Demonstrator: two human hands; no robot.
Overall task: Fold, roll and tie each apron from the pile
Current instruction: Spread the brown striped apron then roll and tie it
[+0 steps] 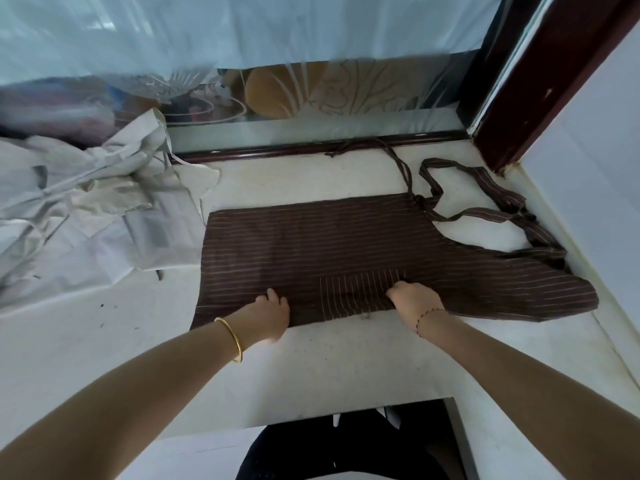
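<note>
Both hands grip the near hem of the brown striped apron (346,244): left hand (272,311) at lower centre-left of the frame, fingers curled into the cloth edge; right hand (414,299) at lower centre-right, fingers bunched on the fabric beside the pocket patch (360,289) with its crosswise stripes. Whether the thumbs lie under the hem, cannot tell. Apron lies spread flat on the white counter (311,368), mid-frame, bib end running toward the right wall, neck loop and ties (485,199) trailing loose in the upper right. Pale pile of aprons (86,209) sits heaped at left of frame, its edge just beside the brown one. Judgement: step in hand is the first lengthwise fold, near edge carried over toward the far edge. To do it well: lift both points evenly so the hem stays straight, keep the stripes parallel as a guide, lay the edge down on the far hem, then smooth outward from the centre. Bib corner at right lies beyond the right hand and will likely lag or crease; worth a separate tuck. Keep the ties clear of the fold, since they are needed for tying.
</note>
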